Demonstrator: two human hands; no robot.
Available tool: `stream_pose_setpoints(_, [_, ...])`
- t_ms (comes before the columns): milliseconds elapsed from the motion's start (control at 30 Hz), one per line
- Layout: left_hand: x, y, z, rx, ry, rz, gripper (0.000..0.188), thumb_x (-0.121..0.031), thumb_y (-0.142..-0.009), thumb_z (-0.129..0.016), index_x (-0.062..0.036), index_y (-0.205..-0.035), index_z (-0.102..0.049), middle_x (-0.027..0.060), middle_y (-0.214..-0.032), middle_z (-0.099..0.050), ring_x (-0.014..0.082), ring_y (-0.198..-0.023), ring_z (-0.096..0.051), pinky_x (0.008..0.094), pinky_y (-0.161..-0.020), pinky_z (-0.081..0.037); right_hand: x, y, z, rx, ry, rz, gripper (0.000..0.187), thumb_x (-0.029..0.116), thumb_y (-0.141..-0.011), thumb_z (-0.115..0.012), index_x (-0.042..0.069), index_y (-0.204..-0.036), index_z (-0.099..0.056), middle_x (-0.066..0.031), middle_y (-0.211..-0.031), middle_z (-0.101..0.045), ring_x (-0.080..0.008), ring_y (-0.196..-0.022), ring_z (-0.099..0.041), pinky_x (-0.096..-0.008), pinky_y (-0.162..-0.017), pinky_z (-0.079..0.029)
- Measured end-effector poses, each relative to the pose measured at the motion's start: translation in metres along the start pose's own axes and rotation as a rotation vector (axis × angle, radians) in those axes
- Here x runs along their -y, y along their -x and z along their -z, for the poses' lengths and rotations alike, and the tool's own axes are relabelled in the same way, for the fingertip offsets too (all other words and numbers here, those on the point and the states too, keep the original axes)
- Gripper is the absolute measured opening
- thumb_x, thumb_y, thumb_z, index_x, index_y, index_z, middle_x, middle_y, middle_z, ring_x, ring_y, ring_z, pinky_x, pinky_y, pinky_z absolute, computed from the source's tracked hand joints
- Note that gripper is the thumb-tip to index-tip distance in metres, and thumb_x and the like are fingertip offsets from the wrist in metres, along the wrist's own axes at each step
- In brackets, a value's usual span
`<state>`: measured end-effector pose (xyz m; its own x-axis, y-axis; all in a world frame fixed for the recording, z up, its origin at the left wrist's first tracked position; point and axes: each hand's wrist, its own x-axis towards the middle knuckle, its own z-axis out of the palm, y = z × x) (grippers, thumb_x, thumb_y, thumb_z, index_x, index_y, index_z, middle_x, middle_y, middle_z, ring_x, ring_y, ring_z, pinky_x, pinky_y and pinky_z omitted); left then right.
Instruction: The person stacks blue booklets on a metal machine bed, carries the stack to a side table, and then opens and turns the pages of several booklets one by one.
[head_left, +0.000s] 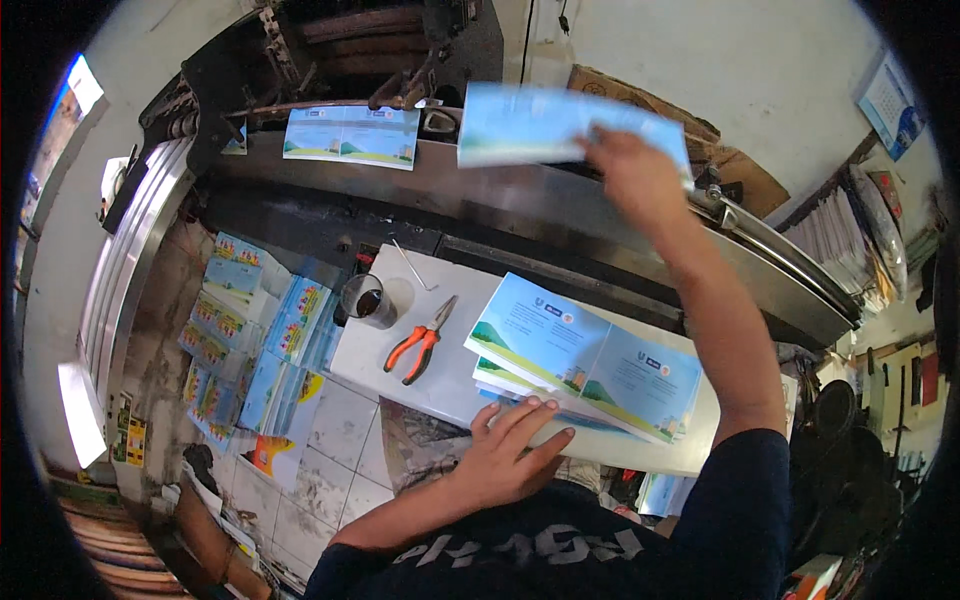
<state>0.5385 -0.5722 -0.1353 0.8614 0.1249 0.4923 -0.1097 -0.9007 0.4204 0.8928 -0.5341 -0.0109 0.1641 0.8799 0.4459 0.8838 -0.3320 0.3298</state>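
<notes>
Hands: right (640, 180) raised gripping a sheet (560, 125), left (510, 450) flat on the stack (580, 365)

A stack of blue-and-green printed sheets (585, 370) lies on the white table. Another sheet (350, 135) rests on the machine ledge, and one more (530, 125) is lifted above it. Colourful bundles (250, 340) lie on the floor; a blue calendar (892, 105) hangs on the wall.

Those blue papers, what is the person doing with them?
The person's right hand lifts one blue printed sheet over a dark machine. The left hand presses on a stack of the same sheets on a white table. Orange pliers and a cup lie beside the stack.
</notes>
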Motion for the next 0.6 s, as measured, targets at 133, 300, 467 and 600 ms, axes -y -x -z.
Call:
stream_pose_setpoints(133, [0.006,0.004,0.008,-0.031,-0.037,0.019,0.053,-0.029,-0.073,-0.081,-0.0197,-0.122,-0.061,0.0123,-0.138,-0.052,0.0296,-0.129,-0.046,0.0512,-0.107,-0.024,0.016,0.054,-0.001,0.269,-0.26,-0.019,0.048,0.014,-0.086,-0.06,0.013,-0.134,-0.058,-0.0121,-0.132,-0.06,-0.0319,-0.116,-0.06,-0.0429,-0.094,-0.053])
stream_pose_setpoints(300, [0.024,0.008,0.009,-0.232,-0.092,0.152,0.048,-0.03,-0.077,-0.076,-0.0155,-0.121,-0.062,0.0148,-0.137,-0.053,0.0315,-0.127,-0.047,0.0508,-0.106,-0.024,0.075,0.151,0.073,0.578,-0.521,-0.014,0.066,0.035,-0.083,-0.072,0.002,-0.136,-0.051,-0.0212,-0.146,-0.045,-0.0364,-0.135,-0.044,-0.0451,-0.107,-0.043])
stream_pose_setpoints(467, [0.036,-0.001,0.004,-0.379,-0.035,0.152,0.055,-0.031,-0.079,-0.074,-0.0152,-0.127,-0.053,0.0161,-0.136,-0.049,0.0342,-0.13,-0.039,0.0503,-0.108,-0.022,0.104,0.221,0.099,0.579,-0.39,0.158,0.056,0.03,-0.09,-0.061,-0.004,-0.134,-0.049,-0.0252,-0.141,-0.048,-0.0388,-0.135,-0.044,-0.0456,-0.101,-0.048])
stream_pose_setpoints(600, [0.014,-0.005,0.005,-0.249,-0.111,-0.129,0.055,-0.038,-0.083,-0.07,-0.0127,-0.129,-0.053,0.0179,-0.137,-0.047,0.0382,-0.128,-0.042,0.0542,-0.105,-0.027,0.061,0.196,0.096,0.862,-0.868,0.014,0.045,0.018,-0.091,-0.054,0.0,-0.132,-0.051,-0.0272,-0.127,-0.057,-0.0381,-0.121,-0.056,-0.0482,-0.091,-0.052])
